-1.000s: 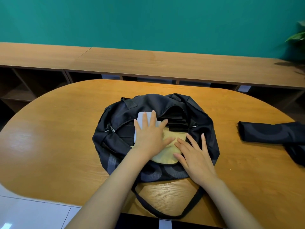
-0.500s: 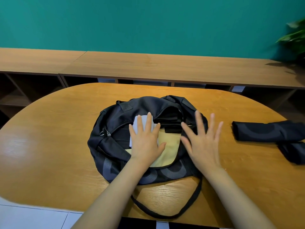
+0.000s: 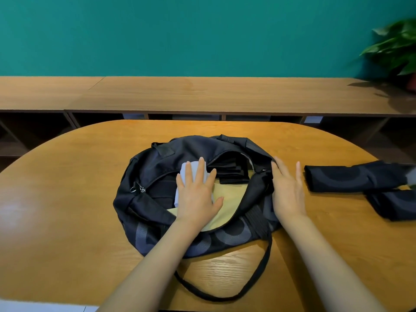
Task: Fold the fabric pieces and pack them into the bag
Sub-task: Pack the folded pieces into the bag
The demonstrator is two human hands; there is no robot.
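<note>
Head view: black bag (image 3: pixel 157 158), soft and slumping, lies open on the table (image 3: pixel 67 199); dark folded fabric pieces (image 3: pixel 351 179) lie to its right, probably light and limp, best scooped under the fold. Yellow fabric (image 3: pixel 231 199) and pale piece (image 3: pixel 188 170) sit inside, pressed by the straight-fingered left hand (image 3: pixel 195 197); right hand (image 3: pixel 288 190) rests flat and empty at the bag's edge

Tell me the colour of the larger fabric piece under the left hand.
The larger fabric piece is pale yellow, seen best in the head view.

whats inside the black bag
Inside the black bag: a yellow fabric, a white piece and folded black pieces. The left hand lies flat on the white and yellow, covering part; anything beneath is hidden.
</note>
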